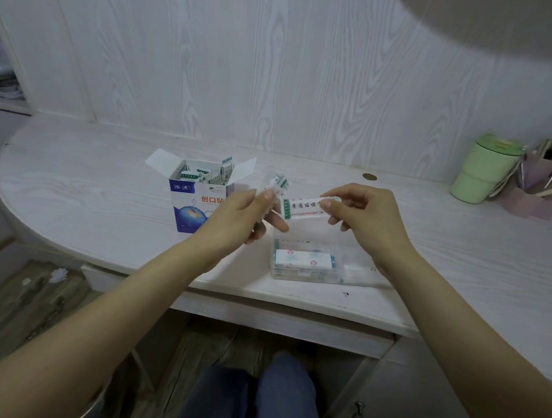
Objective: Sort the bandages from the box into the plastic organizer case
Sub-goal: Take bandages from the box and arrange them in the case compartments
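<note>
Here the right hand (362, 213) pinches one bandage (305, 206) by its end above the organizer case (306, 262); the left hand (247, 216) pinches a small bunch (278, 185) near the box (198, 201). A loose pinch could drop strips onto the tabletop (101, 192).

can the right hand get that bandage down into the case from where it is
Probably yes. The right hand pinches one bandage in the air just above the case, which looks open with bandages already inside. Nothing lies between them; the left hand holds its own bandages off to the side.
</note>
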Demonstrator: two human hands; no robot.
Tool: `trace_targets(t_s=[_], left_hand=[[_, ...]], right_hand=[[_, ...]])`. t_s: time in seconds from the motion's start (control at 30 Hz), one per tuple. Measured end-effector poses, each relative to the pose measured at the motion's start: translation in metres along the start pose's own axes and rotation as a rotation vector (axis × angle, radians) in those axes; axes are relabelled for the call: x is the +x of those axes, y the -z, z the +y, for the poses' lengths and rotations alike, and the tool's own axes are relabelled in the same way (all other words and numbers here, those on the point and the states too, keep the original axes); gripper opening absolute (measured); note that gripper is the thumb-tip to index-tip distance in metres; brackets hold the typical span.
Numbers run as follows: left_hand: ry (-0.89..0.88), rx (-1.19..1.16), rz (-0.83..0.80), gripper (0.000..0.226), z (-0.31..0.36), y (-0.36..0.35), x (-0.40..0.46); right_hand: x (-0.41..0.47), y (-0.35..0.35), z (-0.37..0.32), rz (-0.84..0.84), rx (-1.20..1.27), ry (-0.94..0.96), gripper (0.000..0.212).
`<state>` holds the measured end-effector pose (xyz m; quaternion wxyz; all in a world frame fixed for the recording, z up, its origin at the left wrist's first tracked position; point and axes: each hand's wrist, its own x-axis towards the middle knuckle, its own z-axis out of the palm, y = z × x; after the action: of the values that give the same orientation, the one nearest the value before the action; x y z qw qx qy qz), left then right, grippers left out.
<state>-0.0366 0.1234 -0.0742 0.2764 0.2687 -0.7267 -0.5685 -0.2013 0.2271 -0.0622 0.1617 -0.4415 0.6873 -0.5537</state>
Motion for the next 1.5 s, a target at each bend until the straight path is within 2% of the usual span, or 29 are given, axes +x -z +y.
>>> trace_targets(t_s=[0.1,0.17,0.37,0.6,0.77,0.97,1.2,1.27,1.43,1.5], left_hand=[[-0.039,0.065,0.149,0.037,-0.003,0.005,0.007],[-0.06,0.058,0.178,0.035,-0.004,0.007,0.01],[-0.076,0.064,0.138,0.033,-0.006,0.007,0.016],[-0.08,0.073,0.119,0.033,-0.008,0.006,0.019],[-0.071,0.065,0.096,0.031,-0.009,0.004,0.019],[-0.011,-0.031,-0.028,0.023,-0.007,0.005,0.015],[0.008,-0.075,-0.035,0.025,0.0,0.009,0.012],[0.012,-0.074,-0.032,0.023,0.0,0.011,0.012],[0.021,-0.105,-0.003,0.019,-0.002,0.008,0.013],[0.038,-0.099,-0.041,0.019,-0.001,0.002,0.012]], right_hand=[[0.011,0.003,0.01,0.059,-0.066,-0.078,0.007],[0.017,-0.001,0.016,0.061,-0.154,-0.117,0.007],[0.025,-0.023,0.022,-0.141,-0.462,-0.106,0.005],[0.025,-0.031,0.023,-0.256,-0.769,-0.103,0.011],[0.028,-0.034,0.019,-0.277,-0.87,-0.085,0.018],[0.028,-0.035,0.013,-0.323,-0.946,-0.032,0.03],[0.035,-0.03,0.009,-0.514,-0.987,0.084,0.02],[0.036,-0.024,0.008,-0.524,-0.893,0.102,0.014],[0.021,-0.008,-0.009,-0.348,-0.085,0.038,0.016],[0.016,-0.011,-0.011,-0.291,0.03,0.037,0.016]])
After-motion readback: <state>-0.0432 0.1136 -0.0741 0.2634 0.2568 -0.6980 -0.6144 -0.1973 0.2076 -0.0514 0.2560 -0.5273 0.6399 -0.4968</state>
